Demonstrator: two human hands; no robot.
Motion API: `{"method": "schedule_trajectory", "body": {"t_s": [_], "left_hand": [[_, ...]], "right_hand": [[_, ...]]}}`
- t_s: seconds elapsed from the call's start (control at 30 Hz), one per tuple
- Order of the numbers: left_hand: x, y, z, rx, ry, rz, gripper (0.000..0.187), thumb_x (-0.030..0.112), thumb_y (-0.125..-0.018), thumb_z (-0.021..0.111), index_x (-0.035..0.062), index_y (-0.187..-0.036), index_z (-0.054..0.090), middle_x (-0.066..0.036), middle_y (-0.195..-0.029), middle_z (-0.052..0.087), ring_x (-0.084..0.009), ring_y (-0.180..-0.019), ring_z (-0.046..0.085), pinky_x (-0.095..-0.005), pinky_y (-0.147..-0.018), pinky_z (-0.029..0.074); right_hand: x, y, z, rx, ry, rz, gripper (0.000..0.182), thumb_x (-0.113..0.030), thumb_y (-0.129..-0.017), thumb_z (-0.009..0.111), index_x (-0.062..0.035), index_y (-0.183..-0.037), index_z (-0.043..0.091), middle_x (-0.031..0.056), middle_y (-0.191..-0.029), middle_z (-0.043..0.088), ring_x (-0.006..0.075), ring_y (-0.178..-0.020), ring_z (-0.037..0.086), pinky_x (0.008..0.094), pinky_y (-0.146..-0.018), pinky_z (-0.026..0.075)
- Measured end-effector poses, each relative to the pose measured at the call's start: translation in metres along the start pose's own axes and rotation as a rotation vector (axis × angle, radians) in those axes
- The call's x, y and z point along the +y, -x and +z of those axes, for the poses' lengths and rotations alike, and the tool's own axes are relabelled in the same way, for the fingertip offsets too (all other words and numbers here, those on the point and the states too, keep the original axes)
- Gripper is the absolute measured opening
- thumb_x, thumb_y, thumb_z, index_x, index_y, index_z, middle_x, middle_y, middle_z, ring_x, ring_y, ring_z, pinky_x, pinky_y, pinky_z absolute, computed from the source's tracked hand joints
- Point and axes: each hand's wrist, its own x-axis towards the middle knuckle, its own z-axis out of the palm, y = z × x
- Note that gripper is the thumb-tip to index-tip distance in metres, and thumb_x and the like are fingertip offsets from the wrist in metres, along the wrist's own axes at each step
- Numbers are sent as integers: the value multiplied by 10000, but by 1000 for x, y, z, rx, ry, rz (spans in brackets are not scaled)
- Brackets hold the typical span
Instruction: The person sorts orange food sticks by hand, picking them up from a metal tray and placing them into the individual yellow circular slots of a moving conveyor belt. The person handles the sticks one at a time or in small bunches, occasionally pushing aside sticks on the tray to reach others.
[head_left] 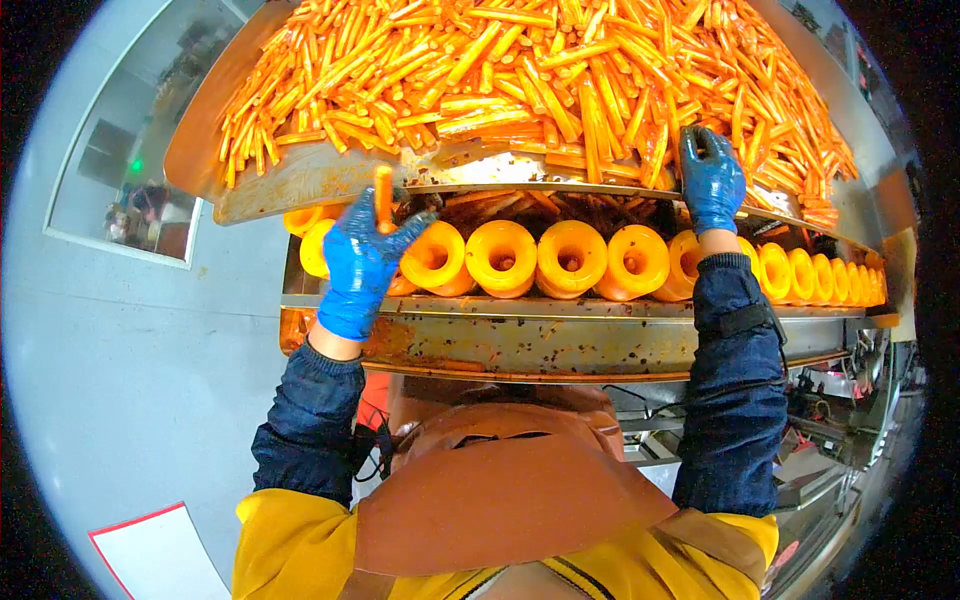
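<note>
A heap of glossy orange sticks [480, 60], like short cut rods, fills a metal tray [300, 180]. My left hand [362, 255], in a blue glove, is closed on one orange stick [383, 200], which points upward between thumb and fingers just off the tray's near edge. On the right, my gloved right hand [713, 185] rests at the tray edge beside the heap. Its fingers are curled together against the sticks, and what they hold, if anything, is hidden. Below both hands runs a row of orange-yellow funnel-shaped cups [502, 258] with round holes.
A stained metal ledge [540, 335] lies in front of the cups. My brown apron [500, 490] is close to it. To the left is a pale wall with a window [130, 150]. Machine parts and cables [830, 400] stand at the lower right.
</note>
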Motion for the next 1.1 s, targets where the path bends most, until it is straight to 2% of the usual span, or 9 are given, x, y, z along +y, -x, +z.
{"method": "schedule_trajectory", "body": {"t_s": [0.1,0.17,0.23,0.43,0.6,0.73,0.8,0.97,1.1], "left_hand": [[-11,5,0,-117,-165,123,426,314,-728,761,-20,-949,619,-141,-759,630,-209,-626,594,-329,-582,488],[-18,4,-9,-103,90,-456,362,270,-780,719,-20,-973,620,-146,-800,643,-176,-658,589,-307,-604,480],[-31,8,-11,2,292,-387,288,220,-822,670,-21,-972,620,-140,-831,654,-148,-690,583,-288,-635,473],[-18,27,-8,-261,325,-178,178,120,-835,643,22,-982,635,-73,-845,655,-115,-742,578,-285,-704,485],[-3,13,-11,-183,635,-460,201,120,-865,618,-10,-1018,604,-47,-917,638,-112,-819,568,-255,-755,470],[-23,14,-16,-433,645,-517,227,112,-843,642,-3,-1035,603,-59,-977,628,-107,-883,561,-252,-803,459],[-16,15,-20,-681,487,-179,281,105,-836,644,7,-1095,592,-56,-1012,628,-112,-899,561,-250,-818,455],[-40,-23,-30,-456,636,-476,315,159,-861,618,28,-1145,584,-38,-1038,629,-115,-949,565,-253,-850,456],[-96,-67,-14,-222,170,-141,243,249,-841,629,54,-984,651,-104,-935,666,-186,-854,629,-302,-766,489]], "right_hand": [[0,-1,1,31,54,-17,273,-383,-845,555,-152,-904,688,74,-939,652,262,-820,631,364,-714,498],[-1,1,0,39,15,-13,260,-369,-841,564,-148,-896,691,76,-929,656,260,-807,634,360,-708,500],[0,2,1,63,19,-37,252,-360,-838,570,-145,-892,691,78,-921,656,260,-801,634,358,-705,500],[-1,1,1,45,-11,-19,250,-346,-835,577,-132,-892,691,77,-915,657,266,-798,633,361,-702,499],[1,0,3,83,54,-35,282,-372,-833,569,-124,-894,688,80,-926,654,269,-804,632,368,-709,499],[-1,1,2,95,36,-45,271,-358,-836,569,-119,-891,686,82,-905,655,270,-804,633,369,-712,499],[-1,0,2,69,17,-21,265,-355,-836,572,-122,-890,686,81,-903,655,269,-799,633,367,-709,500],[3,-1,4,105,48,-51,263,-369,-836,586,-131,-887,686,74,-898,657,261,-779,636,359,-696,499],[4,-3,3,155,-329,-130,196,-264,-848,623,-115,-966,670,88,-935,649,212,-766,631,325,-684,497]]}}
